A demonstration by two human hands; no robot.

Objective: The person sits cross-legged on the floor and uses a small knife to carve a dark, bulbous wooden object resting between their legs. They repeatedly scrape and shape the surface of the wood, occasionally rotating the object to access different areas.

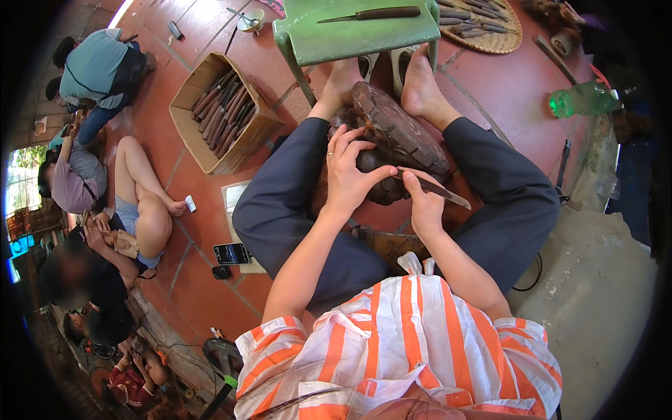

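Between my bent legs lies a dark brown wooden carving (402, 131) with rounded parts and a flat, block-like side. My left hand (346, 171) is curved over its near left part, fingers spread and gripping it, the thumb stretched toward a narrow knife-like tool (448, 193). Closed around that tool is my right hand (425, 206), its thumb pressed along it near my left thumb. One angled end of the tool sticks out to the lower right; the rest is partly covered by my fingers.
A green stool (357, 45) bearing a knife (378, 13) stands ahead. Left is a cardboard box (255, 136) of brown-handled tools; a phone (232, 253) lies nearer. A round woven tray (514, 31) holds more tools. A green bottle (584, 100) lies right. Several people sit at far left.
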